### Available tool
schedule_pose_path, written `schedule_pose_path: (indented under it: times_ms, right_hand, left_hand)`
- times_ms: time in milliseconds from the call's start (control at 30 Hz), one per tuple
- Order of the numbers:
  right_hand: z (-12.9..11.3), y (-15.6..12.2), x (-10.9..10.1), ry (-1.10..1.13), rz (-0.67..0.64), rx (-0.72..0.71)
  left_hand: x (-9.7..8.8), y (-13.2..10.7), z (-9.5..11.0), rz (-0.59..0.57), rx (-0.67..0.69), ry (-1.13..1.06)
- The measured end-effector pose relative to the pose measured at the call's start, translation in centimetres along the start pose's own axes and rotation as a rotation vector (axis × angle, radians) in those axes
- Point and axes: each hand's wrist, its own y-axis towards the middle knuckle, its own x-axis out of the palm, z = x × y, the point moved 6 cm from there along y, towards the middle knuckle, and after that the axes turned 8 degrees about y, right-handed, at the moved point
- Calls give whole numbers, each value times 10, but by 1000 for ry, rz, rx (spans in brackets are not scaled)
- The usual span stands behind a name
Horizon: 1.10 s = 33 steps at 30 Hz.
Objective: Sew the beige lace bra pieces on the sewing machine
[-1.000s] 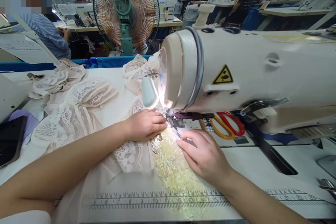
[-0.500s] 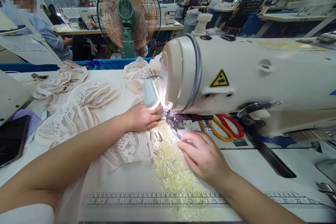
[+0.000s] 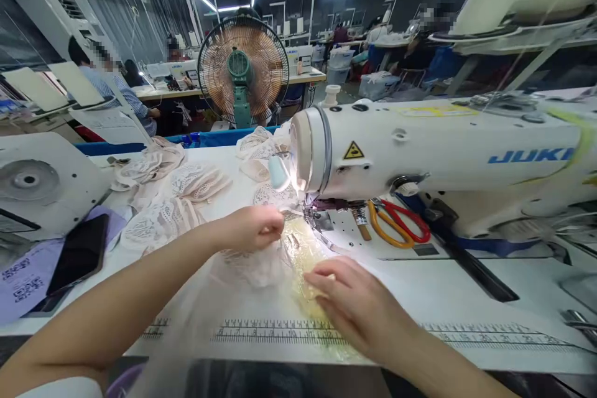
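My left hand (image 3: 254,228) is closed, pinching the lace fabric (image 3: 252,264) just in front of the presser foot (image 3: 311,216) of the white sewing machine (image 3: 420,149). My right hand (image 3: 352,301) lies lower on the table, fingers curled over a yellowish, shiny patch of the fabric (image 3: 305,258). The lit needle area sits above and between both hands. A printed ruler strip (image 3: 261,331) runs along the table's front edge.
Orange and red scissors (image 3: 396,227) lie on the machine bed. Several lace pieces (image 3: 172,199) are piled at the left, beside a dark phone (image 3: 79,255) and another machine part (image 3: 41,183). A green standing fan (image 3: 243,71) and other people at benches are behind.
The view has pulled back and up. My left hand went from lying flat to pinching the lace. My right hand slid down away from the presser foot, and the fabric bunched up.
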Motion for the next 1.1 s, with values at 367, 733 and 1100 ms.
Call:
schedule_pose_path:
  times_ms: [367, 733, 1100]
  right_hand:
    - [-17, 33, 24, 296, 20, 386]
    - [13, 8, 25, 143, -217, 772]
    - [25, 14, 15, 211, -348, 831]
  left_hand:
    - [1, 11, -18, 238, -348, -7]
    - [44, 15, -8, -52, -291, 494]
    - [49, 19, 14, 447, 310, 571]
